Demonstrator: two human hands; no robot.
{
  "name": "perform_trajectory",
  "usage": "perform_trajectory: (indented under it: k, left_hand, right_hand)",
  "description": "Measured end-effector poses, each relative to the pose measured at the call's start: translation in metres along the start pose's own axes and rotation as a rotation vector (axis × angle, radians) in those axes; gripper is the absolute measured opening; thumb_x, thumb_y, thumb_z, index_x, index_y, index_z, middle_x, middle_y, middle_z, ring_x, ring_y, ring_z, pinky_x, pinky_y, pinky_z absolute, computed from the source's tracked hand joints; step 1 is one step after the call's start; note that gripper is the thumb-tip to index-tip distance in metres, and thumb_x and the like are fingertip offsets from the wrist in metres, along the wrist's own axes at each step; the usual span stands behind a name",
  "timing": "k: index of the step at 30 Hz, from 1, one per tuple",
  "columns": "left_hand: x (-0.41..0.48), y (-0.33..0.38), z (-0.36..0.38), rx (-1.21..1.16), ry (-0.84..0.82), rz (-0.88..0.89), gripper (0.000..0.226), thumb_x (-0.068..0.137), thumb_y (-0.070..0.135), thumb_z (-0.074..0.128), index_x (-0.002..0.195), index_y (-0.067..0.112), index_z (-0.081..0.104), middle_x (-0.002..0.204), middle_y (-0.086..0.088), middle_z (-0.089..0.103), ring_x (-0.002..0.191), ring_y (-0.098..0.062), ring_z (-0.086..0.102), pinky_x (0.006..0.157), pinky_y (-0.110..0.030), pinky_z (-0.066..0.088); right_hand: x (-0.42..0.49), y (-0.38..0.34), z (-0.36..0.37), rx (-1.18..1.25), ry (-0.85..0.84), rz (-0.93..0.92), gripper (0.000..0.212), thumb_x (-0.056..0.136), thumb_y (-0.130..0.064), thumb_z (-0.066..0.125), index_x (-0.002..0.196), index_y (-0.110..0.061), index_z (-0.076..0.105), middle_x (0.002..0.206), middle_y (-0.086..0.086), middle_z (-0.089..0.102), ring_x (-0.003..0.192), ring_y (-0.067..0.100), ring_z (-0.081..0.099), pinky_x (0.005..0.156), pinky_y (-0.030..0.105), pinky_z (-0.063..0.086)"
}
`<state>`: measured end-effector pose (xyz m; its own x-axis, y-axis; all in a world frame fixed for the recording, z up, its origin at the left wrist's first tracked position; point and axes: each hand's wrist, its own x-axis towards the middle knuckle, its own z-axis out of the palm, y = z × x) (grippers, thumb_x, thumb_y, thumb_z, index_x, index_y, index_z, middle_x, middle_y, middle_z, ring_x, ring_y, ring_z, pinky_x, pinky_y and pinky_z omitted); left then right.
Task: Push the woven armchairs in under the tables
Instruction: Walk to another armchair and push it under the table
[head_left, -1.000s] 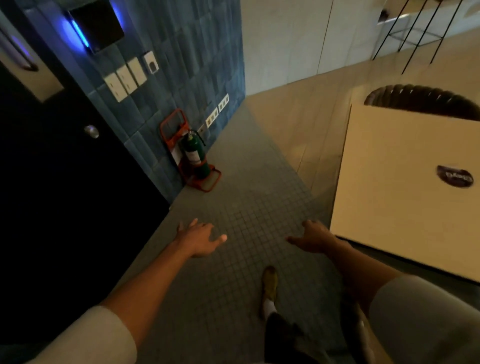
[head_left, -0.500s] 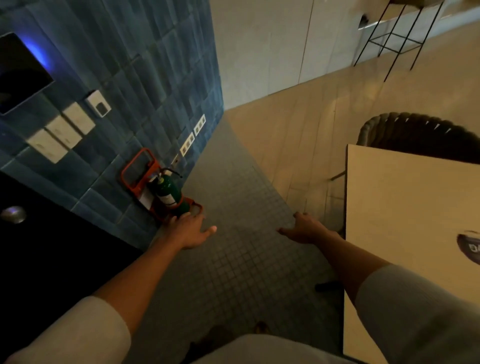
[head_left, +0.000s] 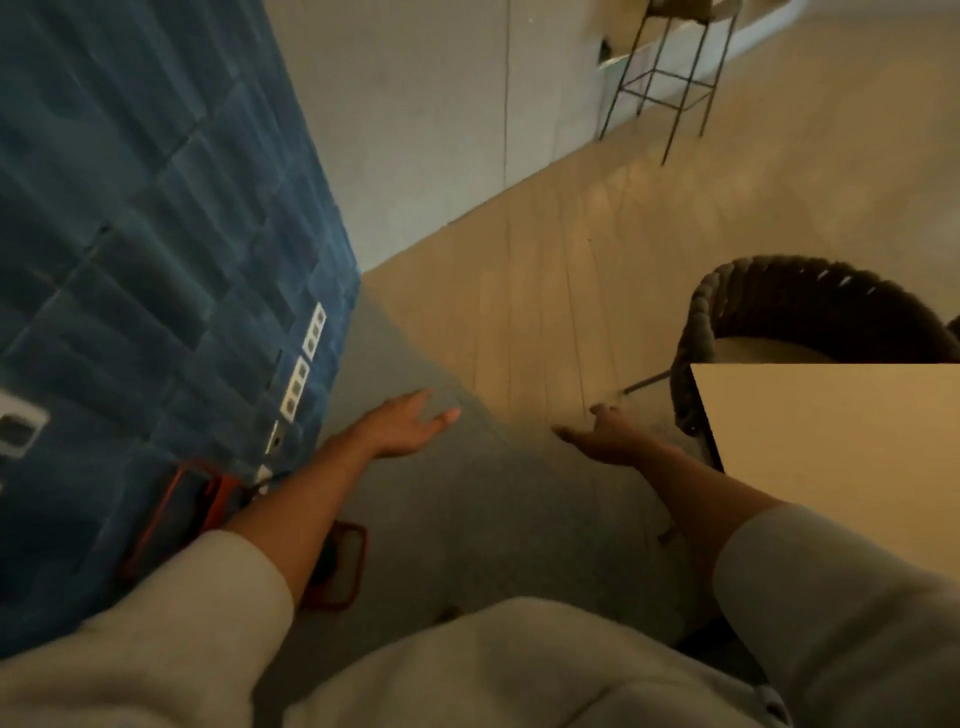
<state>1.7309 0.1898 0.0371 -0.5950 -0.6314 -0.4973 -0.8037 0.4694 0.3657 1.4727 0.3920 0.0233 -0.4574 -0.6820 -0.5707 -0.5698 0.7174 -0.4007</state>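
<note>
- Left hand (head_left: 410, 423): fingers spread, holding nothing, above the grey floor.
- Right hand (head_left: 605, 436): fingers loosely extended, empty, near the table (head_left: 831, 441) corner.
- Woven armchair (head_left: 810, 306), 3 o'clock: at the table's far edge, seat front hidden, right side cut off.
- Red stand (head_left: 166, 512), 8 o'clock: blurred, largely behind the left forearm.

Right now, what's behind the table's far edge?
A woven armchair: its curved dark back and a strip of pale seat show. The tabletop hides the seat's front and whatever is below it.
</note>
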Motion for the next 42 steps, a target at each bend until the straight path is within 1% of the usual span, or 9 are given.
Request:
perform_trajectory:
  k: [8, 17, 22, 29, 31, 33, 37, 39, 42]
  left_hand:
    - [0.167, 0.081, -0.068, 0.168, -0.105, 0.247, 0.091, 0.092, 0.081, 0.035, 0.159, 0.020, 0.032, 0.164, -0.006, 0.037, 0.146, -0.030, 0.041, 0.119, -0.048, 0.035]
    - [0.372, 0.142, -0.148, 0.281, -0.202, 0.304, 0.094, 0.091, 0.082, 0.036, 0.159, 0.017, 0.031, 0.163, -0.009, 0.038, 0.146, -0.030, 0.042, 0.119, -0.048, 0.035]
    - [0.482, 0.235, -0.207, 0.298, -0.221, 0.400, 0.093, 0.090, 0.083, 0.037, 0.160, 0.020, 0.030, 0.164, -0.007, 0.037, 0.144, -0.029, 0.044, 0.118, -0.047, 0.037]
    - [0.607, 0.362, -0.227, 0.321, -0.375, 0.580, 0.086, 0.095, 0.075, 0.041, 0.160, 0.021, 0.030, 0.162, -0.003, 0.039, 0.142, -0.027, 0.047, 0.115, -0.042, 0.037]
    - [0.654, 0.396, -0.228, 0.378, -0.424, 0.628, 0.086, 0.095, 0.074, 0.042, 0.160, 0.019, 0.029, 0.162, -0.004, 0.039, 0.143, -0.028, 0.046, 0.115, -0.041, 0.036]
    - [0.699, 0.432, -0.231, 0.443, -0.448, 0.707, 0.085, 0.096, 0.072, 0.042, 0.160, 0.018, 0.029, 0.162, -0.006, 0.040, 0.143, -0.027, 0.045, 0.114, -0.039, 0.035]
    - [0.764, 0.516, -0.240, 0.548, -0.526, 0.897, 0.086, 0.095, 0.074, 0.041, 0.160, 0.019, 0.030, 0.161, -0.005, 0.042, 0.140, -0.026, 0.048, 0.111, -0.038, 0.037]
    - [0.787, 0.558, -0.237, 0.613, -0.570, 0.990, 0.086, 0.095, 0.073, 0.043, 0.160, 0.019, 0.029, 0.161, -0.005, 0.041, 0.140, -0.026, 0.048, 0.112, -0.039, 0.037]
    - [0.804, 0.625, -0.224, 0.699, -0.618, 1.097, 0.084, 0.097, 0.070, 0.043, 0.160, 0.017, 0.027, 0.162, -0.009, 0.040, 0.142, -0.028, 0.046, 0.113, -0.039, 0.036]
  right_hand:
    - [0.102, -0.013, -0.064, 0.249, 0.171, 0.217, 0.102, 0.090, -0.078, 0.051, 0.156, -0.003, 0.034, 0.163, 0.021, 0.034, 0.149, 0.040, 0.036, 0.119, 0.050, 0.038]
    - [0.245, 0.020, -0.154, 0.628, 0.183, 0.487, 0.092, 0.100, -0.064, 0.048, 0.160, 0.001, 0.022, 0.168, 0.021, 0.024, 0.152, 0.041, 0.030, 0.122, 0.053, 0.035]
    - [0.327, 0.040, -0.218, 0.882, 0.218, 0.690, 0.104, 0.091, -0.076, 0.052, 0.162, -0.007, 0.020, 0.167, 0.017, 0.025, 0.142, 0.044, 0.044, 0.103, 0.057, 0.053]
    - [0.392, 0.082, -0.280, 1.182, 0.312, 0.877, 0.108, 0.086, -0.078, 0.057, 0.163, -0.012, 0.020, 0.167, 0.013, 0.027, 0.140, 0.045, 0.044, 0.093, 0.058, 0.056]
    - [0.412, 0.102, -0.285, 1.342, 0.361, 0.928, 0.113, 0.074, -0.089, 0.058, 0.158, -0.019, 0.030, 0.147, 0.012, 0.046, 0.121, 0.042, 0.055, 0.075, 0.050, 0.057]
    - [0.433, 0.126, -0.279, 1.435, 0.377, 0.979, 0.122, 0.055, -0.102, 0.055, 0.146, -0.024, 0.042, 0.122, 0.008, 0.054, 0.098, 0.036, 0.059, 0.061, 0.042, 0.055]
    - [0.452, 0.121, -0.304, 1.614, 0.499, 1.158, 0.105, 0.078, -0.093, 0.046, 0.156, -0.024, 0.036, 0.156, 0.013, 0.044, 0.124, 0.042, 0.055, 0.063, 0.040, 0.055]
    - [0.461, 0.115, -0.316, 1.742, 0.574, 1.209, 0.099, 0.085, -0.087, 0.045, 0.159, -0.024, 0.030, 0.160, 0.014, 0.038, 0.126, 0.042, 0.054, 0.061, 0.039, 0.055]
    - [0.468, 0.111, -0.325, 1.930, 0.683, 1.307, 0.104, 0.079, -0.088, 0.052, 0.161, -0.031, 0.026, 0.160, 0.014, 0.036, 0.120, 0.041, 0.057, 0.063, 0.043, 0.059]
